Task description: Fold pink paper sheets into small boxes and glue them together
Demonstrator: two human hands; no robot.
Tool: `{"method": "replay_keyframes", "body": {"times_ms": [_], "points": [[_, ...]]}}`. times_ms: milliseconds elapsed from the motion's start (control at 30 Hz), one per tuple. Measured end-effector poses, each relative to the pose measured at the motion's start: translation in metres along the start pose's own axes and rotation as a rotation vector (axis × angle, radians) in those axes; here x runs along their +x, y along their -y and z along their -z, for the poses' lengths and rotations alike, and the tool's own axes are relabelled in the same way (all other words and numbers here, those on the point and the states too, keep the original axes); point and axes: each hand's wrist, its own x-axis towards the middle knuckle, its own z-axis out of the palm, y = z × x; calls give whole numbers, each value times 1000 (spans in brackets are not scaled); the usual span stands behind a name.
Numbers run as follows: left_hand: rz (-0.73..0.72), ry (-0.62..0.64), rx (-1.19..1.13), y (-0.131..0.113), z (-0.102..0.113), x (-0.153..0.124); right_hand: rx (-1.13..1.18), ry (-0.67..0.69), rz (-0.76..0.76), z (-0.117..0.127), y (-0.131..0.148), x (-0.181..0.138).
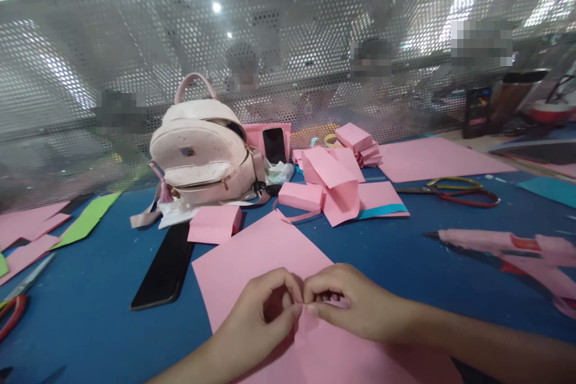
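Low in the middle of the head view, my left hand (265, 309) and my right hand (351, 300) meet with thumbs and forefingers closed. Between the fingertips they pinch a small piece of pink paper (306, 331); its outline blends into what lies beneath. Under both hands spreads a large pink paper sheet (256, 252), its far corner pointing away from me. A folded pink paper block (213, 224) sits just beyond its left edge, beside a black phone (164, 270). Past the far corner are another pink paper block (300, 197) and a curled pink sheet (339, 195).
A pale pink backpack (198, 156) stands at the back against a perforated metal screen (288, 30). Rightward lie open scissors (450, 191) and a pink glue gun (504, 243). More scissors (15, 306) and a green paper strip (87, 220) are at the left on the blue table (103, 288).
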Motion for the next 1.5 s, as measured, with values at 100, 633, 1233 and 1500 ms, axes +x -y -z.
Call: {"method": "replay_keyframes", "body": {"times_ms": [100, 633, 1233, 1500], "points": [[32, -6, -63, 1, 0, 2, -23, 16, -15, 0, 0, -1], [66, -19, -112, 0, 1, 2, -54, 11, -8, -1, -1, -1], [151, -5, -257, 2, 3, 6, 35, -5, -59, 1, 2, 0], [170, -59, -246, 1, 2, 5, 47, -7, -67, 2, 5, 0]]}}
